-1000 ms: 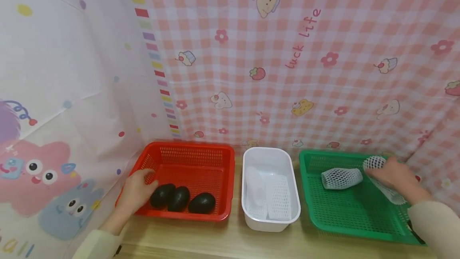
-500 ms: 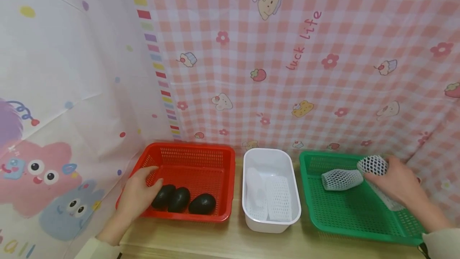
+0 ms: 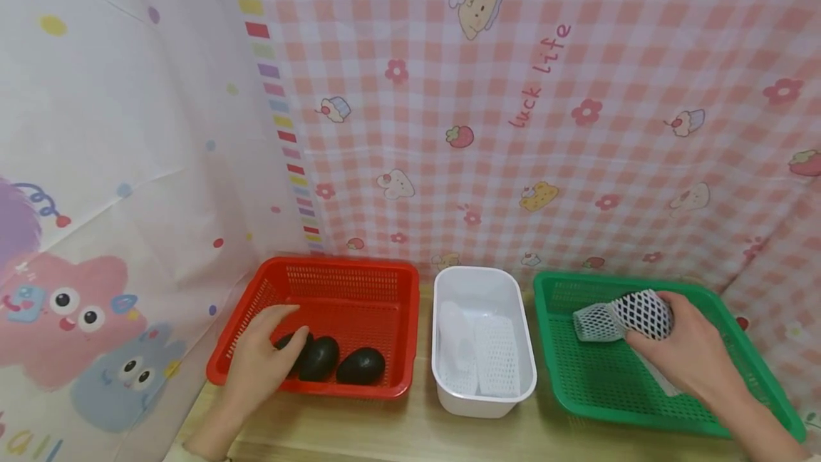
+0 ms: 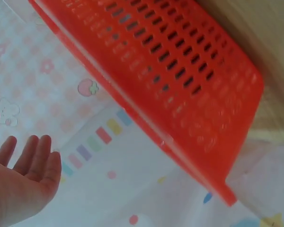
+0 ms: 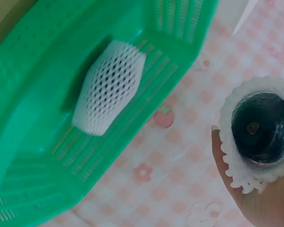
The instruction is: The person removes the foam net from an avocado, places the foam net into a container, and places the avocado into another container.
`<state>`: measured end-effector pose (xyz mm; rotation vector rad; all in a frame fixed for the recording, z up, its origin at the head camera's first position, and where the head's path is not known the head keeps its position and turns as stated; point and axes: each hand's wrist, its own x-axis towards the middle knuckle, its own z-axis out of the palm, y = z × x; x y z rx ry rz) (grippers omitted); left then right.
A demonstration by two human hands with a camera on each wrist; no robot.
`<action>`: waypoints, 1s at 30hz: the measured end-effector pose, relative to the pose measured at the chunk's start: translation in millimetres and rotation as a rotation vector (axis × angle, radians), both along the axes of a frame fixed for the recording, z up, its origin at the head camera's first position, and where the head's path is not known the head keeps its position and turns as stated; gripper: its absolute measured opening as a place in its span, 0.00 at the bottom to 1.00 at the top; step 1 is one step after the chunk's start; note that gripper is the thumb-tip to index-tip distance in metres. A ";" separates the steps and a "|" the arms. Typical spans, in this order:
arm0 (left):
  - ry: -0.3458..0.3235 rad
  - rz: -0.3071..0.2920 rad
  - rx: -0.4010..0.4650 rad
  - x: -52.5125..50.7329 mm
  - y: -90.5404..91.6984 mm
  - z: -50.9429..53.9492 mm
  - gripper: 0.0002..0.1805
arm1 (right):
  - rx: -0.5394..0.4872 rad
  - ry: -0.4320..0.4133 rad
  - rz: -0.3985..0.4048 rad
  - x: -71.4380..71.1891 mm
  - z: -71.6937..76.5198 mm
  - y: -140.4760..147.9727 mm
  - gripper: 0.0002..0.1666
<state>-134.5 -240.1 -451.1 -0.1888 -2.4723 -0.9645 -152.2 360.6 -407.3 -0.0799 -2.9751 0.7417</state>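
Note:
Over the red basket (image 3: 353,291) reaches my left hand (image 3: 259,358), fingers spread and thumb in front of the leftmost dark avocado (image 3: 286,342); contact cannot be told. Beside it lie another avocado (image 3: 319,358) and a third avocado (image 3: 361,366). My right hand (image 3: 689,348) grips an avocado in a white foam net sleeve (image 3: 643,314) above the green basket (image 3: 577,391). The right wrist view shows that avocado's stem end (image 5: 253,127) at the sleeve's mouth. A second netted bundle (image 3: 593,323) lies in the green basket, partly hidden by the held one.
Between the baskets stands a white tub (image 3: 484,403) with flat white foam net sleeves (image 3: 497,355) inside. All three containers sit on a wooden table (image 3: 353,426). A pink checked cloth (image 3: 410,127) hangs close behind them, and a white printed cloth (image 3: 160,162) hangs at the left.
My right hand has moved left and slightly down with the netted avocado, now overlapping the second bundle. My left hand has moved right, further over the red basket and the leftmost avocado.

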 end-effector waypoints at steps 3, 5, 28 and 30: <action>0.024 -0.036 0.069 2.1 5.0 -4.7 0.19 | -0.024 0.011 0.014 8.2 -1.7 -13.4 0.54; 0.044 -0.059 0.106 3.0 8.7 -8.5 0.19 | -0.035 0.023 0.019 13.8 -3.9 -22.5 0.53; 0.236 -0.296 0.123 26.1 59.7 -25.0 0.25 | -0.172 0.284 0.121 64.0 -47.9 -111.4 0.48; 0.242 -0.308 0.137 29.0 66.1 -26.4 0.25 | -0.167 0.309 0.164 66.7 -52.7 -116.4 0.48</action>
